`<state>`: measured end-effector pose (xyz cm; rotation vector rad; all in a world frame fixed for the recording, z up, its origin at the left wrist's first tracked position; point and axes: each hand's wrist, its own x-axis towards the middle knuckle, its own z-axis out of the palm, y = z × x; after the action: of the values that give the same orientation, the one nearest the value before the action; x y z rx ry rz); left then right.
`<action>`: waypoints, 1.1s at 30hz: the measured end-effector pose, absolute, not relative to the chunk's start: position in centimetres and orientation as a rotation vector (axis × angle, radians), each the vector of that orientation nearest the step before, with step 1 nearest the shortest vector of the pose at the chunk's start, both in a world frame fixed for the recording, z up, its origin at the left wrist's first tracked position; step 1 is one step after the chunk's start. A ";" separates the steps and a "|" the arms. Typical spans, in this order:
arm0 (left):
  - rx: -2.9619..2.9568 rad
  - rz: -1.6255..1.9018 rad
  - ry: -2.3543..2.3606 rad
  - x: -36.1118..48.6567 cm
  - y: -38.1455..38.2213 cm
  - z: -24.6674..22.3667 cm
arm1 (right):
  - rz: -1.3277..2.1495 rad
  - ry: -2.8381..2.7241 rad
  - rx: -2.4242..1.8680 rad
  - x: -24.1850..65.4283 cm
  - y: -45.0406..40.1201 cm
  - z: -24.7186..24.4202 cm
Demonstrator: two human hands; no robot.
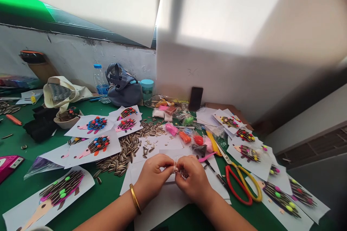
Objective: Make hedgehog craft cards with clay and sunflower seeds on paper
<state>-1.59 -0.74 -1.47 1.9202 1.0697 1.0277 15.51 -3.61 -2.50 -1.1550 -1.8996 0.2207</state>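
Above a stack of white paper point(159, 205), my left hand point(154, 173) and my right hand point(193, 177) meet with bent, pinching fingers. Between them is a small clear plastic wrapper point(176, 159); a brownish bit shows by the right fingers, mostly hidden. A gold bangle point(135, 198) circles my left wrist. Just beyond the hands lie wrapped lumps of soft clay: pink point(171, 129), orange point(184, 137) and red point(198, 139). A heap of striped sunflower seeds point(127, 151) spreads to the left of the paper. A black pen point(217, 174) lies right of my right hand.
Scissors point(230, 162) with red and yellow handles lie at right. Hedgehog pictures with seed spines flank both sides, one at left point(62, 191), others at right point(246, 151). Against the wall stand a water bottle point(101, 88), a blue bag point(124, 92), a teal-lidded jar point(147, 90) and a phone point(195, 98).
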 end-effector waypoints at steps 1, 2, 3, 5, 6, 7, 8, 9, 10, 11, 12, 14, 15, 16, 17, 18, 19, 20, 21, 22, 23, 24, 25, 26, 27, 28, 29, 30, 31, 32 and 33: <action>1.854 1.068 1.087 -1.7 -0.7 -1.4 | 0.224 -1.878 -1.170 15.7 -3.6 -2.4; 1.787 1.108 1.100 -1.7 -0.6 -1.4 | 0.245 -1.842 -1.196 15.9 -3.5 -2.4; 1.718 1.143 1.110 -1.8 -0.5 -1.5 | 0.282 -1.797 -1.225 16.2 -3.4 -2.4; 1.594 1.174 1.117 -2.0 -0.3 -1.5 | 0.387 -1.714 -1.262 16.7 -3.3 -2.5; 1.556 1.167 1.112 -2.1 -0.2 -1.6 | 0.439 -1.687 -1.264 16.8 -3.3 -2.6; 1.542 1.151 1.101 -2.1 -0.1 -1.7 | 0.483 -1.674 -1.256 16.9 -3.3 -2.6; 1.551 1.134 1.087 -2.1 0.0 -1.7 | 0.515 -1.673 -1.245 17.0 -3.3 -2.7; 1.577 1.118 1.071 -2.1 0.0 -1.7 | 0.534 -1.677 -1.233 16.9 -3.3 -2.8; 1.614 1.101 1.053 -2.1 0.0 -1.7 | 0.544 -1.682 -1.224 16.9 -3.3 -2.9; 1.650 1.084 1.034 -2.1 0.0 -1.7 | 0.548 -1.689 -1.218 16.8 -3.3 -3.0; 1.678 1.066 1.016 -2.0 0.0 -1.7 | 0.549 -1.696 -1.213 16.7 -3.3 -3.0; 1.707 1.025 0.998 -2.0 -0.1 -1.7 | 0.541 -1.706 -1.213 16.6 -3.4 -3.2; 1.710 1.004 0.998 -1.9 -0.1 -1.7 | 0.532 -1.711 -1.217 16.5 -3.4 -3.2; 1.703 0.981 1.000 -1.9 -0.1 -1.7 | 0.520 -1.714 -1.222 16.5 -3.4 -3.2; 1.683 0.955 1.000 -1.9 -0.1 -1.7 | 0.506 -1.716 -1.227 16.5 -3.4 -3.2; 1.651 0.927 0.996 -1.9 -0.1 -1.7 | 0.492 -1.718 -1.231 16.5 -3.3 -3.3; 1.609 0.900 0.987 -1.8 -0.1 -1.7 | 0.480 -1.719 -1.237 16.6 -3.3 -3.3; 1.565 0.878 0.977 -1.8 -0.2 -1.7 | 0.469 -1.718 -1.244 16.6 -3.2 -3.3; 1.528 0.863 0.973 -1.7 -0.2 -1.6 | 0.461 -1.719 -1.251 16.6 -3.2 -3.3; 1.511 0.856 0.978 -1.6 -0.2 -1.6 | 0.454 -1.720 -1.257 16.6 -3.2 -3.3; 1.517 0.859 0.992 -1.6 -0.2 -1.5 | 0.452 -1.725 -1.260 16.6 -3.2 -3.3; 1.545 0.869 1.006 -1.6 -0.2 -1.4 | 0.454 -1.730 -1.258 16.6 -3.2 -3.3; 1.586 0.884 1.014 -1.6 -0.2 -1.4 | 0.462 -1.737 -1.254 16.6 -3.2 -3.3; 1.628 0.905 1.015 -1.6 -0.1 -1.3 | 0.471 -1.743 -1.252 16.5 -3.3 -3.3; 1.658 0.928 1.010 -1.6 -0.1 -1.3 | 0.481 -1.745 -1.251 16.5 -3.3 -3.3; 1.668 0.952 1.006 -1.7 0.0 -1.2 | 0.491 -1.743 -1.251 16.5 -3.3 -3.2; 1.653 0.978 1.011 -1.8 0.2 -1.2 | 0.503 -1.735 -1.254 16.6 -3.3 -3.2; 1.614 1.010 1.026 -2.0 0.3 -1.2 | 0.517 -1.719 -1.260 16.6 -3.3 -3.1; 1.563 1.045 1.051 -2.1 0.4 -1.1 | 0.532 -1.697 -1.269 16.7 -3.3 -3.1; 1.512 1.082 1.075 -2.3 0.6 -1.1 | 0.549 -1.673 -1.281 16.8 -3.2 -3.0; 1.472 1.119 1.094 -2.4 0.7 -1.1 | 0.563 -1.649 -1.297 16.8 -3.2 -3.0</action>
<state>-2.39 0.67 -1.06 1.4717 1.0944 1.1188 16.82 -3.18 -2.98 -1.2969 -1.6487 0.5627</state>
